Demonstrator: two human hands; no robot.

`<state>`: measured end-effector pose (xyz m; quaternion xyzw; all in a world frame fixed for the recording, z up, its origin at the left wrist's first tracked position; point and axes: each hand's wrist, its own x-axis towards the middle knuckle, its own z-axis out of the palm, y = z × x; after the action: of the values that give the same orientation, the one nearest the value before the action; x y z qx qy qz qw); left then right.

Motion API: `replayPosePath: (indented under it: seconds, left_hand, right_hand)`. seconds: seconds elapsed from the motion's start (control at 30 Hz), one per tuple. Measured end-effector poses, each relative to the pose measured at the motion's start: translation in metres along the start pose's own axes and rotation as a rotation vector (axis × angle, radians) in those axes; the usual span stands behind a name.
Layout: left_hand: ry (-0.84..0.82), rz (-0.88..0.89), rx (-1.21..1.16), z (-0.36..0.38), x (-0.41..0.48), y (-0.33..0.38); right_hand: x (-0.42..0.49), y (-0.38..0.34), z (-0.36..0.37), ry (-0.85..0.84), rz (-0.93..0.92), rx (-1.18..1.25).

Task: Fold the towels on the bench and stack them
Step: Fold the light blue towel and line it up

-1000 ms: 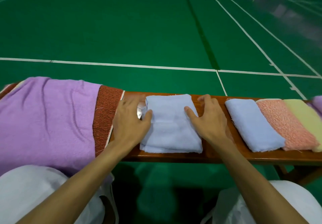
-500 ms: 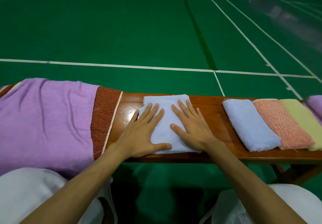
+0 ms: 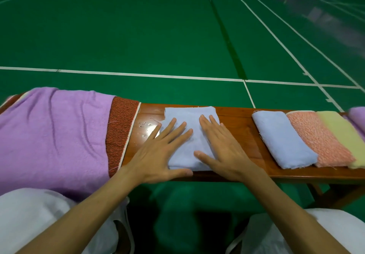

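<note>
A folded light blue towel (image 3: 190, 115) lies in the middle of the wooden bench (image 3: 239, 133). My left hand (image 3: 160, 153) lies flat on its left part, fingers straight and spread, thumb along the near edge. My right hand (image 3: 221, 147) presses flat on its right part. To the right, a folded light blue towel (image 3: 282, 139), a folded pink towel (image 3: 320, 139), a folded pale yellow towel (image 3: 341, 133) and a purple one (image 3: 357, 115) lie side by side. On the left, a large purple towel (image 3: 53, 135) is spread over a red-brown towel (image 3: 118, 129).
The bench stands on a green sports court floor (image 3: 138, 36) with white lines. My knees in white cloth (image 3: 29, 220) are close below the bench's near edge. A bare stretch of bench wood shows between the middle towel and the folded row.
A second ago my hands flanked the folded blue towel at its sides. They have moved onto its top and now lie flat on it, sliding slightly away from me.
</note>
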<state>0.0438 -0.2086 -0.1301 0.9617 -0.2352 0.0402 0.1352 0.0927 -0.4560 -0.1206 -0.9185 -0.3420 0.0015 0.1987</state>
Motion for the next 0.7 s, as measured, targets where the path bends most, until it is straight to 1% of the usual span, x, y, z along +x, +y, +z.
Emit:
replayPosePath:
  seconds: [0.1, 0.13, 0.2, 0.27, 0.37, 0.43, 0.5, 0.6, 0.7]
  left_hand:
    - [-0.017, 0.000, -0.005, 0.002, -0.013, -0.002]
    - [-0.016, 0.005, 0.005, 0.004, -0.017, -0.004]
    - [-0.009, 0.015, 0.021, 0.007, -0.024, -0.009]
    - [0.007, 0.016, 0.007, 0.008, -0.029, -0.012]
    - [0.060, 0.039, -0.020, 0.005, -0.034, -0.012]
    - [0.097, 0.058, -0.081, 0.000, -0.036, -0.010]
    - [0.111, 0.048, -0.160, -0.008, -0.036, -0.009]
    - [0.123, -0.005, -0.256, -0.012, -0.032, -0.011]
    - [0.160, -0.078, -0.439, -0.014, -0.025, -0.008]
  right_hand:
    - [-0.020, -0.004, 0.004, -0.013, -0.112, -0.034]
    - [-0.025, -0.004, 0.007, -0.037, -0.124, -0.069]
    - [-0.030, -0.002, 0.011, -0.080, -0.108, -0.148]
    - [-0.033, -0.001, 0.011, -0.050, -0.085, -0.186]
    - [-0.039, 0.001, 0.006, -0.007, -0.097, -0.169]
    - [-0.045, 0.005, 0.000, 0.003, -0.123, -0.111]
    - [-0.049, 0.009, -0.010, 0.016, -0.112, -0.011]
    - [-0.049, 0.009, -0.026, 0.045, -0.075, 0.129]
    - [-0.043, 0.010, -0.034, 0.052, -0.023, 0.333]
